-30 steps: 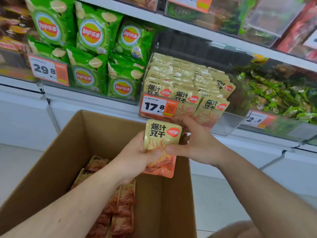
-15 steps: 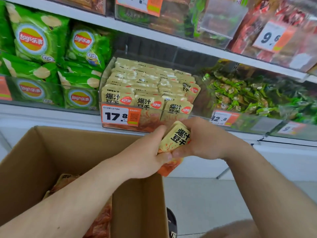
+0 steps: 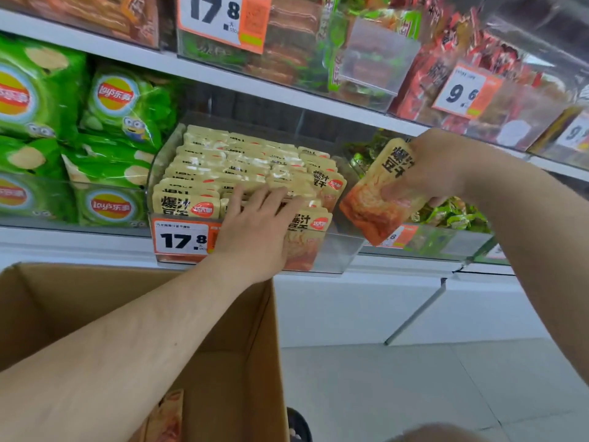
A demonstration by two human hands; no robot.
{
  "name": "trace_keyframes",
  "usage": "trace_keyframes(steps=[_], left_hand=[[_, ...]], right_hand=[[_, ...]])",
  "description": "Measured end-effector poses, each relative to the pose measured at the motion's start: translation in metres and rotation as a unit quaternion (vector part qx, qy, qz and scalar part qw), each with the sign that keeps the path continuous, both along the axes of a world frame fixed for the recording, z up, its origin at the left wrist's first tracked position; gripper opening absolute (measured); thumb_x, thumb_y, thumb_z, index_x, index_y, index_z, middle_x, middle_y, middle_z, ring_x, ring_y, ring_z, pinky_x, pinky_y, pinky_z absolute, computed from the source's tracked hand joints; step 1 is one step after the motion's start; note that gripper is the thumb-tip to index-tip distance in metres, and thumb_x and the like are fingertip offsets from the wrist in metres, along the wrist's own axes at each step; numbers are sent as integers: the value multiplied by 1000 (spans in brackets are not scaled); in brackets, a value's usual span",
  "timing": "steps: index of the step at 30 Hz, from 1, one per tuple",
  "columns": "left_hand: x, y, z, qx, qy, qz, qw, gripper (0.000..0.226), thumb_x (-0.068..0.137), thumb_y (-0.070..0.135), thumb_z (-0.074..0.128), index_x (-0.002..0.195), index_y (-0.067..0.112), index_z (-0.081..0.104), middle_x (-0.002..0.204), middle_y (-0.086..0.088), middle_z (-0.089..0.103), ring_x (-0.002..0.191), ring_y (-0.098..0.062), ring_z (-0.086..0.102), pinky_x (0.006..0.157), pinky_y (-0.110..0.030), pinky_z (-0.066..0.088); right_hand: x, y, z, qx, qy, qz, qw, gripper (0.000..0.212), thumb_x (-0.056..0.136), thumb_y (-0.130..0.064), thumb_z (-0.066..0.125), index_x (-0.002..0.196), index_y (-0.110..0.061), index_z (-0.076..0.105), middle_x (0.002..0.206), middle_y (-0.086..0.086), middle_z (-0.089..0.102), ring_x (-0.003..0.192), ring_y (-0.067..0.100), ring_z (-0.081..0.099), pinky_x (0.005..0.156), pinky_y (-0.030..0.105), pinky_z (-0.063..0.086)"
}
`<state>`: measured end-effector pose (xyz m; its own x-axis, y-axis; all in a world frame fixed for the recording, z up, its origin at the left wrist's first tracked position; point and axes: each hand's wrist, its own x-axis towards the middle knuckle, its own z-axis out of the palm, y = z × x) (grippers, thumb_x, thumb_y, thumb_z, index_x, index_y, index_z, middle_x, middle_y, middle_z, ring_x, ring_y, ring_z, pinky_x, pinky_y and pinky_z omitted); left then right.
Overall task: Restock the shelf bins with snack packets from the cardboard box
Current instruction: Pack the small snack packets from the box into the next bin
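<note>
A cardboard box (image 3: 248, 362) is placed below and in front of the shelf, with a few packets (image 3: 169, 416) lying inside it. On the middle shelf, a clear bin (image 3: 347, 247) is filled with rows of snack packets (image 3: 242, 167) standing one behind another. The left hand (image 3: 255, 231) is laid over the front rows of that bin. To the right of the bin, a single packet (image 3: 379, 196) is held tilted by the right hand (image 3: 439, 167), apart from the rows. Chip bags (image 3: 118, 122) are stacked left of the bin; wrapped sweets (image 3: 452, 215) are piled to its right. A price tag (image 3: 181, 240) is fixed on the bin's front wall.
</note>
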<state>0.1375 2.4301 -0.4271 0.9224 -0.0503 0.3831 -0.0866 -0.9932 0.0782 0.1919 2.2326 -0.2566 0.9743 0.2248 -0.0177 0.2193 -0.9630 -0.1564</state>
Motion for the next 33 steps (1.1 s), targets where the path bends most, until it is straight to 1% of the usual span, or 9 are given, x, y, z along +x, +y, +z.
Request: trace_keyframes(steps=[6, 10, 15, 18, 22, 25, 27, 29, 33], left_hand=[[3, 1, -8, -5, -41, 3, 999, 76, 84, 25, 65, 151, 30, 28, 159, 2, 27, 148, -23, 19, 117, -47, 8], [5, 1, -11, -12, -54, 0, 998, 77, 83, 24, 67, 150, 28, 30, 159, 2, 28, 148, -24, 21, 117, -45, 9], [5, 4, -12, -25, -60, -6, 998, 76, 85, 26, 66, 150, 29, 28, 160, 3, 25, 148, -22, 19, 117, -44, 6], [5, 3, -12, -30, -63, -12, 998, 76, 86, 26, 66, 150, 31, 27, 160, 5, 24, 149, -21, 17, 117, -42, 4], [5, 4, -14, -38, -74, -10, 996, 74, 84, 24, 67, 149, 31, 30, 157, 5, 28, 147, -20, 19, 116, -41, 4], [5, 2, -14, -43, -72, -5, 996, 74, 85, 25, 67, 148, 32, 30, 157, 6, 27, 148, -19, 18, 116, -40, 3], [5, 2, -14, -41, -71, -5, 997, 75, 84, 26, 68, 148, 32, 30, 157, 6, 27, 147, -19, 19, 116, -40, 3], [5, 2, -14, -46, -76, -4, 996, 75, 83, 25, 69, 148, 31, 32, 156, 5, 29, 147, -19, 20, 116, -40, 4], [3, 2, -12, -46, -67, -2, 997, 75, 84, 26, 68, 148, 31, 29, 157, 6, 26, 147, -18, 18, 116, -39, 2]], right_hand=[[44, 42, -12, -85, -19, -11, 996, 38, 73, -28, 84, 84, -4, 56, 81, 11, 65, 52, 24, 69, 52, 32, 57], [67, 67, -35, -126, 16, 3, 992, 41, 79, -20, 80, 105, 4, 59, 98, 15, 64, 75, 31, 71, 73, 41, 61], [98, 88, -77, -247, -21, 19, 969, 59, 77, -36, 80, 123, -7, 58, 109, 9, 60, 107, 33, 59, 98, 46, 47], [110, 85, -90, -331, -79, 48, 939, 50, 81, -40, 75, 122, -16, 58, 122, 4, 61, 118, 28, 55, 108, 51, 29], [114, 81, -99, -381, -139, 76, 911, 36, 87, -38, 70, 118, -21, 61, 120, 4, 63, 114, 26, 57, 101, 42, 36], [113, 80, -107, -430, -212, 125, 869, 26, 92, -27, 62, 118, -23, 63, 120, 4, 65, 114, 26, 57, 93, 37, 42], [112, 74, -112, -433, -245, 151, 854, 25, 95, -15, 54, 118, -19, 62, 114, 5, 68, 108, 28, 60, 79, 34, 46], [111, 70, -116, -401, -239, 147, 872, 30, 95, -4, 47, 122, -12, 58, 114, 9, 67, 105, 32, 62, 68, 35, 42], [109, 77, -123, -307, -195, 121, 924, 36, 95, 1, 43, 130, -2, 49, 126, 22, 56, 111, 40, 60, 72, 39, 43]])
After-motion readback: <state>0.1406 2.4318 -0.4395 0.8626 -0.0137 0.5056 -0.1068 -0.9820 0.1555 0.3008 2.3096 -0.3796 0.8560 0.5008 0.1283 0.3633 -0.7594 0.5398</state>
